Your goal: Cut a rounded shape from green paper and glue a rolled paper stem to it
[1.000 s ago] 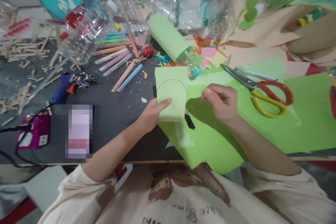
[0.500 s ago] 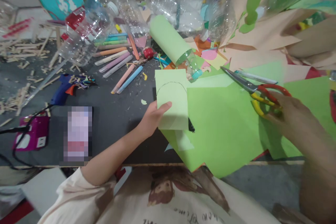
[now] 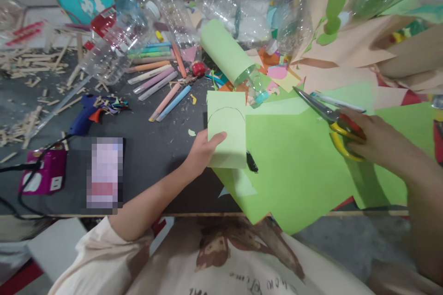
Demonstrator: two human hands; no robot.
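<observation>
My left hand (image 3: 202,152) holds a pale green rectangle of paper (image 3: 231,151) upright, thumb on its front and the fingers hidden behind. A dark curved line is drawn across the paper's upper part. On the right, my right hand (image 3: 379,140) grips the red and yellow handles of a pair of scissors (image 3: 320,108). The blades look closed and point to the upper left, apart from the paper. Bright green sheets (image 3: 290,161) lie under the scissors and beside the held paper. A small black object (image 3: 252,162) lies by the paper's lower right edge.
A green paper-wrapped bottle (image 3: 226,50) lies behind the held paper, with clear plastic bottles (image 3: 294,23) farther back. Pastel markers (image 3: 175,101), a blue glue gun (image 3: 81,115), a phone (image 3: 105,170) and a purple box (image 3: 48,173) are on the left. A pen (image 3: 339,101) lies behind the scissors.
My right hand has closed further around the scissors' handles, its fingers now over the red loop. The held paper has barely shifted, and the whole view has moved slightly.
</observation>
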